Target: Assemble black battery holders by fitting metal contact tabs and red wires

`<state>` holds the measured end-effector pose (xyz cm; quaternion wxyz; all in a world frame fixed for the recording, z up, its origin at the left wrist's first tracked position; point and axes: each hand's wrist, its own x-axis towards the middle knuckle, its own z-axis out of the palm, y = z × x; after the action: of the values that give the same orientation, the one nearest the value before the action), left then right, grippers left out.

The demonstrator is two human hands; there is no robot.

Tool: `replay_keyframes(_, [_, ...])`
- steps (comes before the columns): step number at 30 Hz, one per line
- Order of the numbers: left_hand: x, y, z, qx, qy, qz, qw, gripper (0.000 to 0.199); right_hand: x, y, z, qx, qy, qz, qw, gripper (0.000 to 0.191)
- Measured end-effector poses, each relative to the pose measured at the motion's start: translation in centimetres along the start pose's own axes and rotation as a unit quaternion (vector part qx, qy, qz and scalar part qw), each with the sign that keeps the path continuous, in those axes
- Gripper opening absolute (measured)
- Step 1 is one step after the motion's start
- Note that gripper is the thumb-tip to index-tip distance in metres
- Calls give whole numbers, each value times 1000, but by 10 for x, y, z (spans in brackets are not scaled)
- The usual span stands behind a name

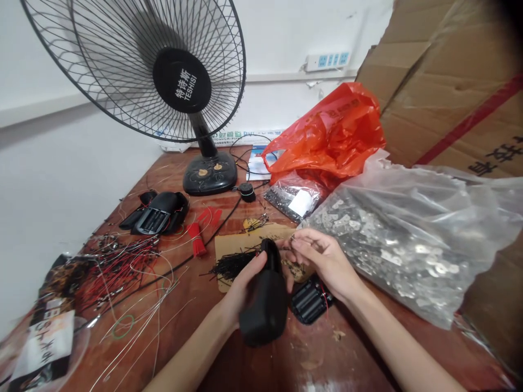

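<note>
A black plastic housing [265, 307] with a rounded, bulky lower end and a narrower upper part is gripped in my left hand [242, 283]. Close to its upper end, on the right, my right hand [321, 253] has thumb and fingers pinched together; whatever lies between the fingertips is too small to make out. Below that hand rests a black battery compartment [311, 302] with a thin red wire. Behind the housing, a bundle of short black wires [232, 264] lies on a piece of tan cardboard [229, 245], partly hidden by my hands.
A black fan [209, 174] stands at the back. Red wires [118, 272] and black housings [157, 213] lie left. Right are a clear bag of metal pieces [392, 245], an orange-red plastic bag [330, 136] and a cardboard box [453, 81]. A black cable [223, 220] crosses the table.
</note>
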<state>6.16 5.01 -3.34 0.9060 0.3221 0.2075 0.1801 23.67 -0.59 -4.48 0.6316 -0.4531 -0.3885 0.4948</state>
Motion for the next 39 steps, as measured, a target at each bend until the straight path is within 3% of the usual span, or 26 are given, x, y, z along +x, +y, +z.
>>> replay_keyframes(5, [1, -7, -2, -25, 39, -8, 999, 49, -1, 4, 1, -23, 15, 10, 1000, 25])
replay_keyframes(9, [1, -6, -1, -49, 38, 4, 998, 29, -2, 2, 2, -60, 53, -2, 997, 30])
replay_keyframes(12, [0, -3, 1, -66, 39, -21, 997, 28, -2, -1, 2, -91, 79, -21, 993, 30])
replay_keyframes(16, [0, 0, 2, -74, 88, -35, 993, 27, -1, -2, 0, -115, 71, -28, 990, 29])
replay_keyframes(20, [0, -2, 3, -53, 127, 4, 990, 22, -1, -2, 0, -109, 57, -38, 992, 25])
replay_keyframes(25, [-1, -4, 4, -51, 94, 26, 994, 31, -5, -2, 4, -144, 79, -98, 982, 20])
replay_keyframes(29, [-1, -6, 2, -41, 57, 59, 996, 35, -9, -3, 5, -255, 100, -204, 940, 10])
replay_keyframes(32, [-1, -10, 0, -18, 54, 69, 996, 38, -11, -2, 4, -312, 92, -255, 911, 15])
replay_keyframes(37, [0, -15, -3, 5, 69, 98, 993, 37, -15, 4, 5, -270, 26, -223, 936, 26])
replay_keyframes(39, [0, -16, -3, 11, 81, 107, 991, 38, -15, 5, 6, -276, 20, -234, 932, 29])
